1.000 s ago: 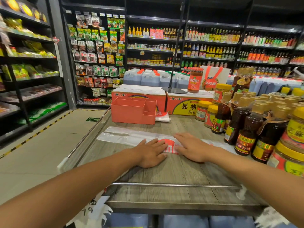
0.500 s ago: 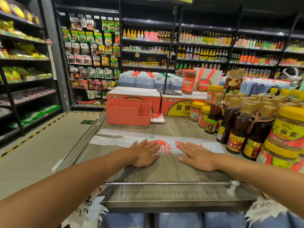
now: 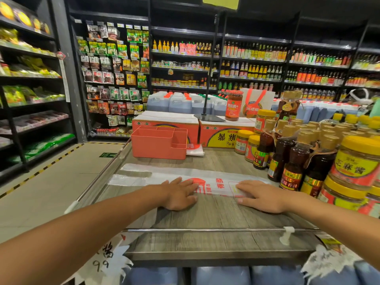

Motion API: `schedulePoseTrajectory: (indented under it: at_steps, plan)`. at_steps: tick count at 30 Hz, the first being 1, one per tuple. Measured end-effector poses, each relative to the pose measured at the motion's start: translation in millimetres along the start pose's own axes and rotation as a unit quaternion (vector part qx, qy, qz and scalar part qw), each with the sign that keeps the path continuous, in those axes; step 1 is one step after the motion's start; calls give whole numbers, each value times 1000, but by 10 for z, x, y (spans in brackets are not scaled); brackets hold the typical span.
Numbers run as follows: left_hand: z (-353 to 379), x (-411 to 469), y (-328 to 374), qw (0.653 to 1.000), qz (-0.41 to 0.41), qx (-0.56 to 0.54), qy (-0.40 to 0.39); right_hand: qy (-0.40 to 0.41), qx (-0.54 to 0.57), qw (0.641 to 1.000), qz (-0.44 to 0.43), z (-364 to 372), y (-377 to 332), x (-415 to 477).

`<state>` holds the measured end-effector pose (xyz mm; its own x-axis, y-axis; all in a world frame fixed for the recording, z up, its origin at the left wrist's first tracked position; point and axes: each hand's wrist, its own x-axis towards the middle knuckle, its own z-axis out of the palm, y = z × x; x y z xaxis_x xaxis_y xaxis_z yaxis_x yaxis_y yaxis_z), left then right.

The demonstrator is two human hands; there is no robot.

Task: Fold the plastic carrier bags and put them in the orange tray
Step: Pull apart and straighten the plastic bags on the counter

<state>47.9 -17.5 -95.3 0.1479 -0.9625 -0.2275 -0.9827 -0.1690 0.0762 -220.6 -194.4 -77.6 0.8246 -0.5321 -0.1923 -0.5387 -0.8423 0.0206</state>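
Note:
A clear plastic carrier bag [image 3: 216,182] with red print lies flattened in a long strip across the wooden display table [image 3: 216,214], its handles toward the left. My left hand [image 3: 178,194] presses flat on the strip's near edge left of the red logo. My right hand [image 3: 261,195] presses flat on its right part. The orange tray [image 3: 158,142] with compartments stands at the back left of the table. A folded white bag [image 3: 195,151] lies beside the tray's right side.
Bottles of dark sauce [image 3: 292,161] and yellow-lidded jars [image 3: 357,161] crowd the table's right side. Orange cartons [image 3: 224,134] line the back. A metal rail [image 3: 205,230] runs along the near edge and another down the left. Store shelves surround an aisle on the left.
My hands have slid apart along the bag, the left a little leftward and the right farther right, uncovering more of the red print. The camera has tilted slightly.

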Motion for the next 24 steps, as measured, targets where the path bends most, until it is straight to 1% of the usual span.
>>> schedulePoseTrajectory:
  at_steps: [3,6,9,12,17,24]
  plan:
    - [-80,24,-76,998,-2,10,60,63,-4,998,1,-80,-84,101]
    - [-112,62,-161,998,-24,9,65,95,31,995,-22,-97,-201,261]
    - [-58,105,-218,998,-33,-4,53,65,61,995,-46,-76,-315,387]
    - [-42,113,-248,998,-39,-13,53,30,46,998,-42,4,-332,452]
    - [-109,74,-230,995,-62,14,74,42,24,998,-41,45,-303,477]
    - [-166,31,-196,992,-47,96,63,48,0,996,-79,8,-283,379]
